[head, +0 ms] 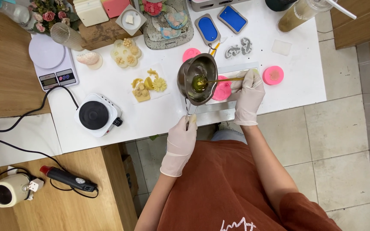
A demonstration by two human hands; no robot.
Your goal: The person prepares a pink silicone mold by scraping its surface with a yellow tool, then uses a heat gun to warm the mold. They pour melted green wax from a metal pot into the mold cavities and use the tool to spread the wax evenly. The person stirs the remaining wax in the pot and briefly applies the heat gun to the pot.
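1. The left hand (181, 136), in a pale glove, is closed round the end of the thin wire handle of a small metal melting pot (198, 78); the fingers wrap the handle fully, with no gap showing.
2. The pot hangs beyond the left fingertips, over the white table (305, 77), and holds a pool of yellow-green liquid (199, 84) at its bottom.
3. The right hand (248, 95), also gloved, pinches a thin stirring stick (225, 79) between thumb and fingertips; the fingers are nearly closed on it.
4. The stick runs from the right fingers across into the pot, its far tip in the liquid.
5. Just under the right fingers lies a pink round mould (222, 90), partly hidden by the pot, resting on a pale flat tray (240, 68).
6. Beyond the right hand's knuckles sits another pink round mould (273, 75), near but apart from the hand.
7. Well to the left of the left fingers stands a small white electric hotplate (97, 114) with a dark top, and farther still a white kitchen scale (52, 62).
8. Between hotplate and pot lie yellow flower-shaped pieces (148, 84) on the table.
9. Past the pot, farther from both hands, are two blue oval moulds (219, 24).
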